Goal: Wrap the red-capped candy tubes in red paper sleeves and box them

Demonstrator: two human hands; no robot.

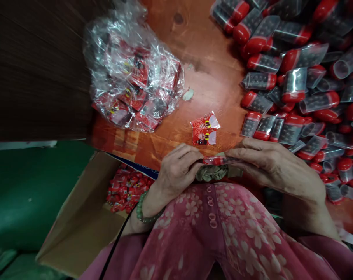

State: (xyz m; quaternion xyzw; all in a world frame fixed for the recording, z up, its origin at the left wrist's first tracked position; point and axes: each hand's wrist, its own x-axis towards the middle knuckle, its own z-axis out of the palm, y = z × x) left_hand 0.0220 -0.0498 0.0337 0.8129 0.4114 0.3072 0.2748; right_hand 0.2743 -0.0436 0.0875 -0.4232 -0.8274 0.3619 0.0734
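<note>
Looks like a workshop to me. Red-ended tubes (294, 83) lie heaped on the scuffed worktop (220, 77), with printed cards (204, 136) and a stuffed plastic bag (138, 74); an open carton (84, 217) alongside holds many red pieces (128, 186).

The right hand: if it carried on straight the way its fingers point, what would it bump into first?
The right hand would probably meet the left hand first, just past the red packet they hold between them; depth is hard to judge here.

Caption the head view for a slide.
Left hand and right hand hold a thin red item near two red cards, a clear plastic bag and many red-ended clear containers.
</note>
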